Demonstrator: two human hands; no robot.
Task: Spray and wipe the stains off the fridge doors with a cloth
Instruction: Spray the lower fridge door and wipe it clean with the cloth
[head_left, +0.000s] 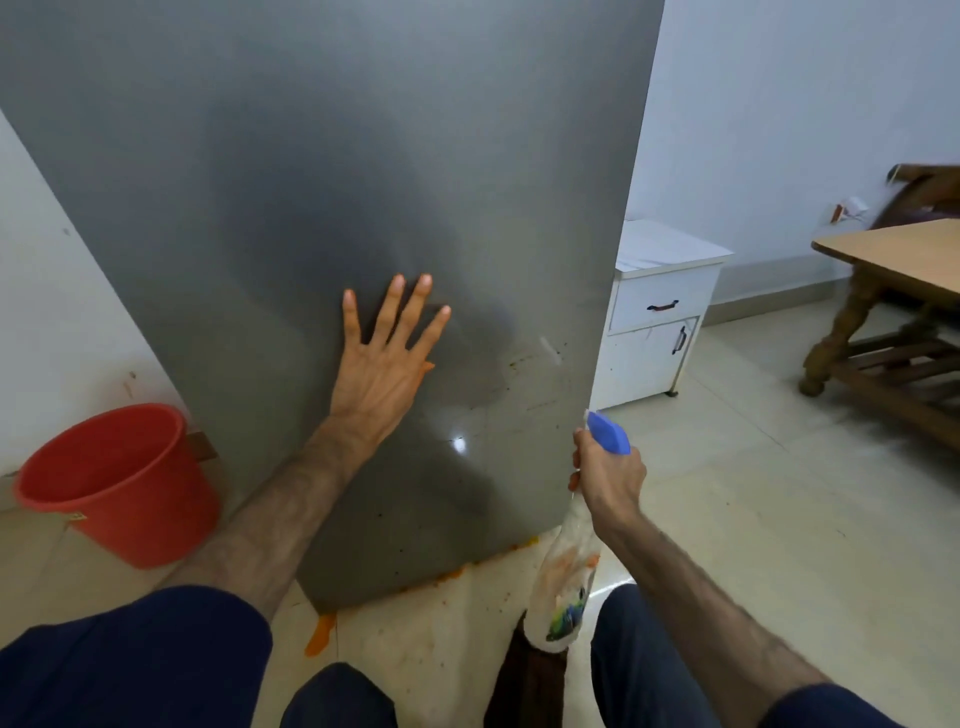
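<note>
The grey fridge door (291, 197) fills the upper left of the head view. My left hand (387, 358) lies flat against it, fingers spread, holding nothing. Faint orange and brown stains (524, 364) mark the door to the right of that hand. My right hand (608, 473) grips a clear spray bottle (569, 582) with a blue trigger head (609, 431), held at the door's right edge with the nozzle toward the door. No cloth is in view.
A red bucket (124, 483) stands on the floor at the left of the fridge. Orange spill marks (321, 634) lie on the tiles under the door. A white cabinet (660, 312) and a wooden table (893, 249) stand to the right.
</note>
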